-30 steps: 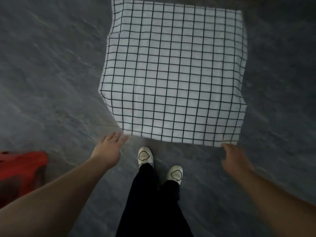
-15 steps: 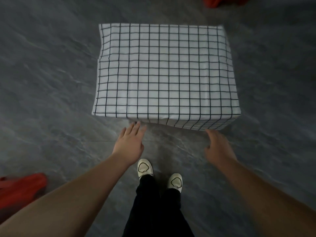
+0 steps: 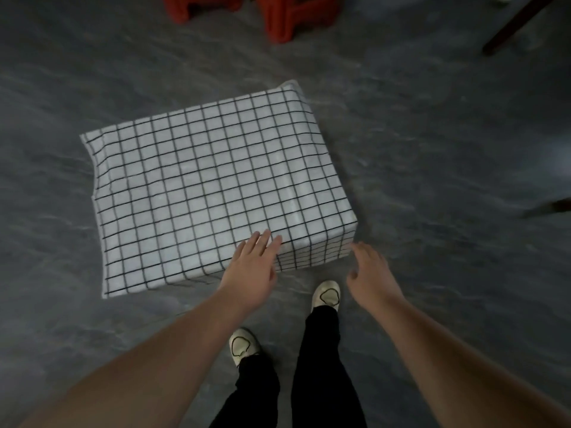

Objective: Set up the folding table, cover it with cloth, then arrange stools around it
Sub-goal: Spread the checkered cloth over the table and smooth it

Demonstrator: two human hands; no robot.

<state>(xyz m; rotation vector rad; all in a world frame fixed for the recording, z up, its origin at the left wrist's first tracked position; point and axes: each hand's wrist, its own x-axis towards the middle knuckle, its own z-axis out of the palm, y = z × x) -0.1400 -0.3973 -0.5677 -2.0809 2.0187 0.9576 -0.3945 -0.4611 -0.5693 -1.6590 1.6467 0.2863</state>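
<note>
A white cloth with a black grid (image 3: 210,193) lies over the low table and hides it fully; its edges hang down on all visible sides. My left hand (image 3: 250,273) is open, fingers spread, its fingertips over the cloth's near edge close to the near right corner. My right hand (image 3: 370,273) is open too, just off that corner and apart from the cloth. Two red stools (image 3: 200,4) (image 3: 296,17) stand at the far side, cut off by the top of the frame.
The floor (image 3: 432,149) is dark grey stone-patterned. My feet in white shoes (image 3: 326,293) stand close to the table's near right corner. A dark wooden furniture leg (image 3: 519,23) slants at the upper right, and another dark piece (image 3: 556,206) shows at the right edge.
The view has swung right and up, so the table now sits left of me and two red stools appear beyond it. Both hands have moved toward the near right corner; my feet have stepped.
</note>
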